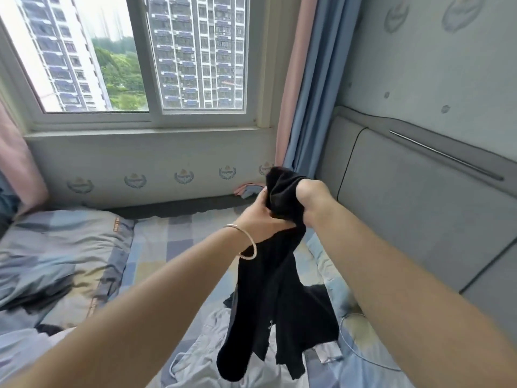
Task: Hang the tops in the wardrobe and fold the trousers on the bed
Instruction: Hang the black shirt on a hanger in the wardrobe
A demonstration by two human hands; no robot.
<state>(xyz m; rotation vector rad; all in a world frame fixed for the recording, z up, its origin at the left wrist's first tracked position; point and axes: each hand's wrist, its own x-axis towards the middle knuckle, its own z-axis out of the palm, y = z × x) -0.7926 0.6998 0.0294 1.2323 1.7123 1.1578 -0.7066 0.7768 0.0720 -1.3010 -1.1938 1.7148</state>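
Both hands, left hand (261,212) and right hand (310,200), grip the black garment (268,298) bunched at one o'clock, letting it hang (probably to find its shape) above the bed (156,247).

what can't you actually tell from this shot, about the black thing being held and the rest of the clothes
- Black garment, head view: bunched and hanging, so top or trousers cannot be told.
- Right hand: fingers hidden by the fabric and the hand's own back; only a closed grip shows.
- Left hand: fingertips buried in the cloth.
- White garment: covered by the black one, cut by the bottom edge.
- Wardrobe: outside the frame.
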